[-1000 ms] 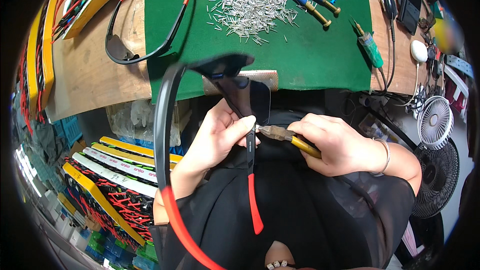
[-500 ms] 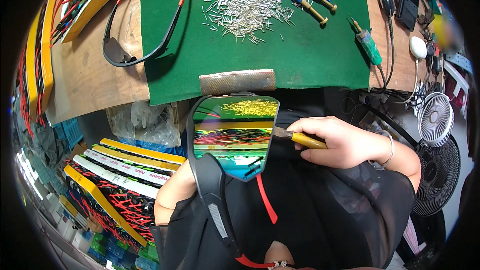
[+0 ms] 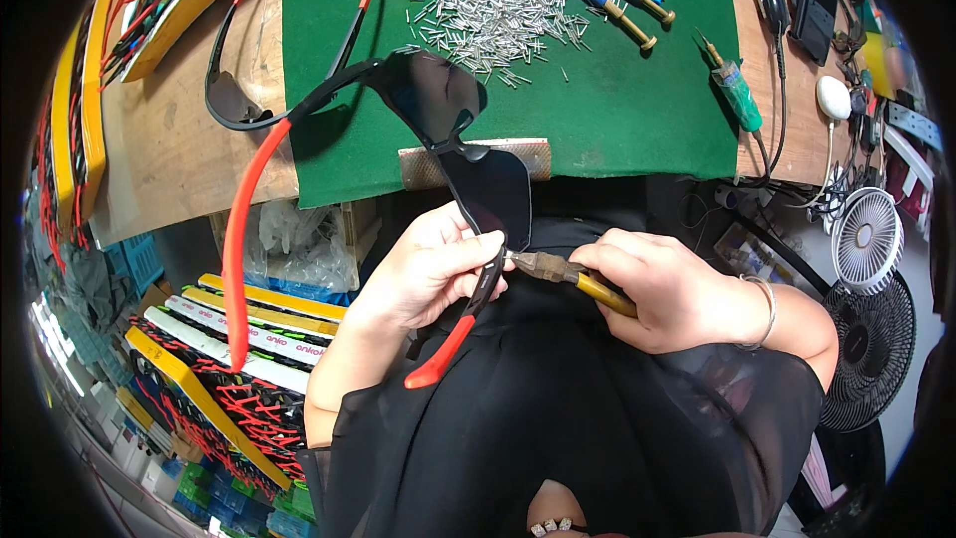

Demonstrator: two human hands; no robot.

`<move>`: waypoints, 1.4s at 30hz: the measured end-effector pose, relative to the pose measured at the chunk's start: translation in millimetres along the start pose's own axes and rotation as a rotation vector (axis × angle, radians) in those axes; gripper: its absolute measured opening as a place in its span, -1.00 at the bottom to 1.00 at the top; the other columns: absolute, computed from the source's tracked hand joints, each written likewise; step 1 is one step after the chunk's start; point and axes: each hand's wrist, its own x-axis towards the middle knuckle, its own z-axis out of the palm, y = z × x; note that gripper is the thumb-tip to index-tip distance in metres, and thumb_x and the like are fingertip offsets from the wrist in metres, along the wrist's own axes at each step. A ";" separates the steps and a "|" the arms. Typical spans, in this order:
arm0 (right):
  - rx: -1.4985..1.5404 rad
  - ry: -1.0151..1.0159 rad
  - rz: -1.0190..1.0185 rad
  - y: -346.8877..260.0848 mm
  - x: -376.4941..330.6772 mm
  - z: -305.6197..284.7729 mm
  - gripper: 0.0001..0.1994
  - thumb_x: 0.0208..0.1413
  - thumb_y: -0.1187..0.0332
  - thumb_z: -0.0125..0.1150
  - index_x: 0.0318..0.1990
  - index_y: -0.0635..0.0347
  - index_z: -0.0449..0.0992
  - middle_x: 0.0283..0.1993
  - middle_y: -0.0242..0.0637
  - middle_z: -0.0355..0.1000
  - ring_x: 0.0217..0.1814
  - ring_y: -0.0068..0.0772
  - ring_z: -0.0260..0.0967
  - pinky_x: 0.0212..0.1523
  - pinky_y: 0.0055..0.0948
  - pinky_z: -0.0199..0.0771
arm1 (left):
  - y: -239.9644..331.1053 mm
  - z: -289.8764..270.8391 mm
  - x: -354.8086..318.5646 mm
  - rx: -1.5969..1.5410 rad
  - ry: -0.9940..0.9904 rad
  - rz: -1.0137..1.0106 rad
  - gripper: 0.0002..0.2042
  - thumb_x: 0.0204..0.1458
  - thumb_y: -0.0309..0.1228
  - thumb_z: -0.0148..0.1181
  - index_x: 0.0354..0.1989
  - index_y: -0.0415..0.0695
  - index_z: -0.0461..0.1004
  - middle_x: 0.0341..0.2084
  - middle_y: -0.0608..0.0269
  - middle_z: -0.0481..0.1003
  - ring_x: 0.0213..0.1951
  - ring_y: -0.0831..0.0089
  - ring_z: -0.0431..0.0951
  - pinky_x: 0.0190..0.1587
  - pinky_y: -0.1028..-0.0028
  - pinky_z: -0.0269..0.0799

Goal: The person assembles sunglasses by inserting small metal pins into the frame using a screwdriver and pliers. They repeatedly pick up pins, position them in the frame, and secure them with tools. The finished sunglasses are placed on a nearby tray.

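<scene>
My left hand [image 3: 433,264] is closed on a pair of sunglasses [image 3: 428,100], pinching it where one red-tipped temple arm meets the frame. The dark lenses tilt upward and away, and the other temple arm hangs down at the left. In my right hand [image 3: 657,284] is a pair of pliers [image 3: 597,291] with yellow handles. Their jaws reach the hinge area beside my left fingertips; a tiny bright bit shows there, too small to name. A second pair of sunglasses [image 3: 234,105] lies on the table behind.
A pile of small silvery pins [image 3: 503,5] covers part of the green mat [image 3: 617,130]. Blue-handled screwdrivers [image 3: 622,10] and a green-handled tool [image 3: 735,95] lie to its right. Trays of sunglasses [image 3: 214,379] stand at the left; a white fan [image 3: 866,239] is at the right.
The sunglasses have turned over and moved up and forward, so my left hand now shows. The pliers' jaws have come against the hinge area, opposite my left fingers.
</scene>
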 end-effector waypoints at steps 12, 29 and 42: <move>0.001 -0.074 0.049 2.1 -1.7 -4.0 -0.61 -0.30 0.52 0.11 -0.19 0.29 0.28 -0.44 -0.14 0.23 -0.36 -0.12 0.27 -0.35 -0.32 0.33 | 6.2 -4.4 -6.9 0.235 0.170 0.315 -0.86 0.04 -0.49 0.00 -0.24 -0.25 0.27 -0.49 0.23 0.43 -0.54 0.57 0.46 -0.46 0.63 0.43; 0.387 -0.209 0.172 6.6 7.4 -8.7 -0.75 -0.11 0.48 0.05 -0.21 0.27 0.27 -0.39 -0.14 0.27 -0.32 -0.20 0.28 -0.30 -0.38 0.29 | -12.7 15.6 -15.0 0.217 0.180 0.279 -0.84 0.05 -0.47 0.01 -0.23 -0.26 0.31 -0.44 0.24 0.40 -0.42 0.54 0.43 -0.35 0.58 0.37; 0.416 -0.261 0.285 -0.4 10.4 -13.6 -0.82 -0.11 0.49 0.02 -0.28 0.27 0.29 -0.43 -0.13 0.29 -0.39 -0.22 0.30 -0.38 -0.39 0.29 | -23.8 -1.4 -5.5 0.136 0.073 0.373 -0.73 -0.08 -0.47 0.16 -0.20 -0.21 0.30 -0.42 0.26 0.39 -0.42 0.56 0.41 -0.36 0.59 0.33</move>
